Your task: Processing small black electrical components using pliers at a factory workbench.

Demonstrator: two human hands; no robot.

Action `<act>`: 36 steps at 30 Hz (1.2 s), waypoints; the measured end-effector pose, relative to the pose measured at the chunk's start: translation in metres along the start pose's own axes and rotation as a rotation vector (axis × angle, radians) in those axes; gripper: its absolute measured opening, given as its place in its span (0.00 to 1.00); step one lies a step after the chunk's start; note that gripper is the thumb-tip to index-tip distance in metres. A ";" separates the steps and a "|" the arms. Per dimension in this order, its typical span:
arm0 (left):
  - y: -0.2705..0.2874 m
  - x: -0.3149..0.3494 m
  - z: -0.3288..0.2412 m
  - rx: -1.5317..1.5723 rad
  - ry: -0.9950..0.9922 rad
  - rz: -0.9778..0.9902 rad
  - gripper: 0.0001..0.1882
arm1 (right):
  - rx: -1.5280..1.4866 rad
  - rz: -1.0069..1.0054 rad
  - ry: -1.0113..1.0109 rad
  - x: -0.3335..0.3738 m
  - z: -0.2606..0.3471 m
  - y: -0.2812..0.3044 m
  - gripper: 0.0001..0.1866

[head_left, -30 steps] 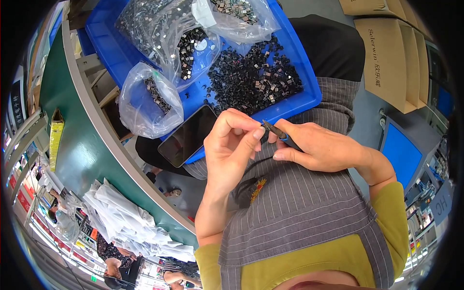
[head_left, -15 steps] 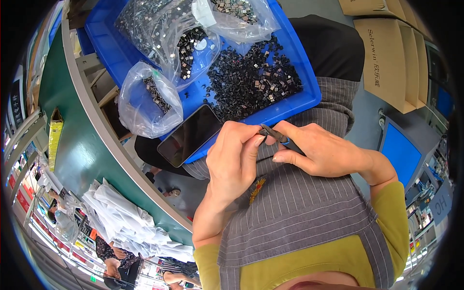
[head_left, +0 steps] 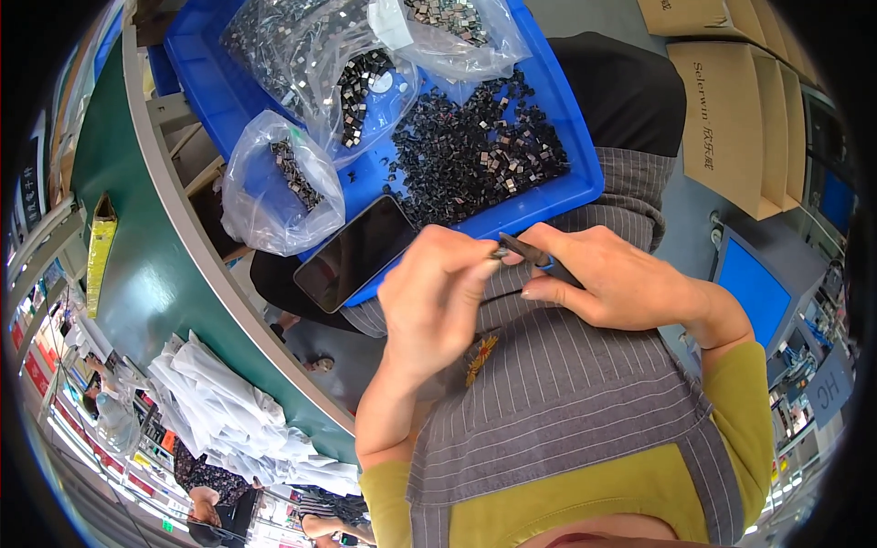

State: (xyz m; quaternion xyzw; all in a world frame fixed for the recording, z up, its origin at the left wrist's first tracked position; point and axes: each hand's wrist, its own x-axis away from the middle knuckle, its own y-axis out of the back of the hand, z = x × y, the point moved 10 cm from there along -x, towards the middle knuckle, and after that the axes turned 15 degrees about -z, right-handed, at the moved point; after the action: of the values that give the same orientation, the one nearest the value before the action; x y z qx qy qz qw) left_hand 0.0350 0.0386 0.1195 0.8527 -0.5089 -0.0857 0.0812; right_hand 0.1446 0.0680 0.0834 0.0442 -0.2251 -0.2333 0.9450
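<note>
My right hand (head_left: 610, 281) is closed round a pair of small pliers (head_left: 554, 267) with dark, blue-edged handles. Their jaws point left, toward the fingertips of my left hand (head_left: 427, 297). Between thumb and forefinger the left hand pinches a small dark part (head_left: 499, 252), mostly hidden by the fingers; the plier tips are right beside it. Just beyond both hands, a blue tray (head_left: 585, 164) rests on my lap with a heap of small black parts (head_left: 457, 155), some with shiny metal faces. A dark-screened phone (head_left: 358, 254) lies across the tray's near left corner.
Clear plastic bags (head_left: 283, 187) of small parts sit in the tray and at its left edge. A green table (head_left: 151, 247) curves along the left, holding white bags (head_left: 219, 402) and a yellow box (head_left: 100, 260). Cardboard boxes (head_left: 731, 128) and a blue-screened monitor (head_left: 751, 283) are at right.
My left hand has moved slightly left and turned, still pinching the small part. The plier tips have drawn back a little from the left fingertips.
</note>
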 end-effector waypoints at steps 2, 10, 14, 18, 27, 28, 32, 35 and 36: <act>0.004 0.007 0.017 0.165 0.180 0.035 0.06 | -0.003 0.015 0.054 -0.004 0.007 0.004 0.14; -0.004 0.007 0.022 0.276 0.258 0.066 0.07 | 0.042 0.051 0.136 -0.003 0.009 0.003 0.15; -0.005 0.007 0.024 0.242 0.279 0.124 0.06 | 0.063 0.097 0.116 -0.003 0.006 0.002 0.15; -0.009 0.008 0.028 0.250 0.335 0.154 0.05 | 0.068 0.105 0.118 -0.003 0.003 0.001 0.16; -0.016 0.018 0.039 0.406 0.573 0.104 0.07 | 0.156 -0.031 0.172 -0.008 0.006 0.010 0.15; -0.019 0.018 0.041 0.416 0.608 0.099 0.08 | 0.247 -0.084 0.211 -0.009 0.007 0.012 0.15; -0.020 0.021 0.048 0.524 0.747 0.058 0.10 | 0.468 -0.247 0.331 -0.008 0.014 0.017 0.17; -0.030 0.030 0.059 0.593 0.943 0.095 0.10 | 0.551 -0.325 0.382 -0.005 0.016 0.016 0.20; -0.030 0.029 0.057 0.629 0.936 0.078 0.09 | 0.550 -0.323 0.383 -0.006 0.016 0.017 0.20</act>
State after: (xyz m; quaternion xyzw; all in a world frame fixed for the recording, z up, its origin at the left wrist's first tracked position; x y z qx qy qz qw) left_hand 0.0605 0.0242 0.0553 0.7637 -0.4506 0.4603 0.0433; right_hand 0.1398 0.0857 0.0987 0.3741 -0.0888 -0.2978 0.8737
